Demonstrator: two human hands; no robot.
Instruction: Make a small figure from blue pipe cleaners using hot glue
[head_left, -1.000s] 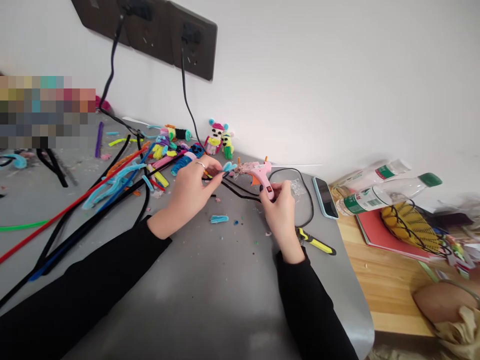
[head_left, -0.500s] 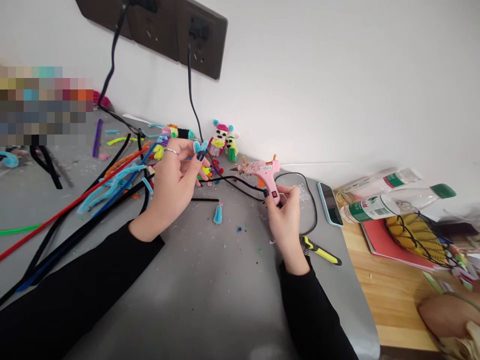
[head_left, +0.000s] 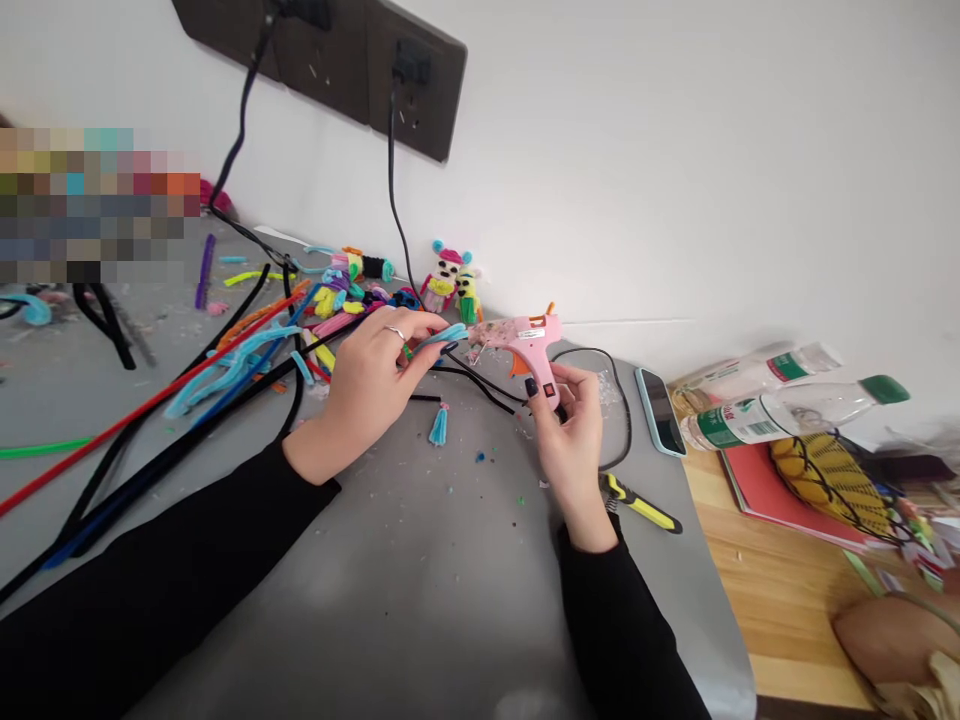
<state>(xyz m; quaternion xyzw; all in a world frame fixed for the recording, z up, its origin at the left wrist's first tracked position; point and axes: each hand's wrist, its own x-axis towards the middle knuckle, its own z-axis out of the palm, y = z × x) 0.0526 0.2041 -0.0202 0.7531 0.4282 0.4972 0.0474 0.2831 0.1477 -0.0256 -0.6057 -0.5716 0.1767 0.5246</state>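
Observation:
Between the thumb and fingers of my left hand [head_left: 379, 385] is a folded light-blue pipe cleaner [head_left: 450, 335]. Its end is at the nozzle of a pink hot glue gun [head_left: 534, 350]; whether they touch I cannot tell. My right hand [head_left: 566, 430] grips the glue gun by the lower handle, thumb beside the black and red switch. A small light-blue tassel [head_left: 439, 428] lies on the grey table mat [head_left: 420, 590] below my left hand. Behind the hands, two small pipe-cleaner dolls [head_left: 448, 280] stand against the wall.
Long pipe cleaners [head_left: 150, 408] in red, black and blue spread across the left. Yellow-handled pliers [head_left: 645, 503], a phone [head_left: 660, 410] and plastic bottles [head_left: 739, 418] lie at the right. Black cords [head_left: 395, 180] run down from the wall sockets [head_left: 416, 90].
My left hand has moved right and turned over, bringing the blue pipe cleaner up to the glue gun's nozzle. My right hand and the glue gun have hardly moved.

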